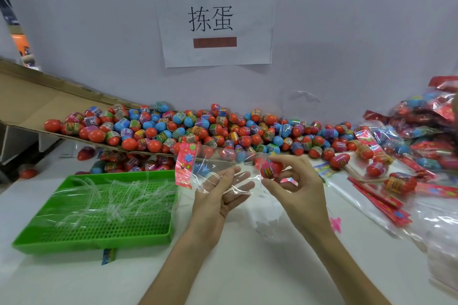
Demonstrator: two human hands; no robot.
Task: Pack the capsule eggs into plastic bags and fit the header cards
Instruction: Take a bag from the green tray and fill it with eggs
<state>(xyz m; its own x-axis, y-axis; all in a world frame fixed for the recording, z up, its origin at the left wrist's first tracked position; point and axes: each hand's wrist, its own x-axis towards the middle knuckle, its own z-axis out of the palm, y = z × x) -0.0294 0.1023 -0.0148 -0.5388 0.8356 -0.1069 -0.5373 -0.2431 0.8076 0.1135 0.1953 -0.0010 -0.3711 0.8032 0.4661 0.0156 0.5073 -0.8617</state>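
A clear plastic bag [218,156] with a pink flowered header card [186,166] at its left end lies across my left hand [220,193], whose fingers are straight under it. A blue capsule egg [202,168] shows inside the bag. My right hand [297,186] pinches a red and pink capsule egg [271,168] at the bag's open right end. A large heap of capsule eggs [198,129] lies behind, along the wall.
A green perforated tray [94,235] holding clear plastic strips sits at the left. A cardboard flap [32,104] slopes down under the heap. Packed bags [426,131] and loose header cards [379,198] lie at the right. White table in front.
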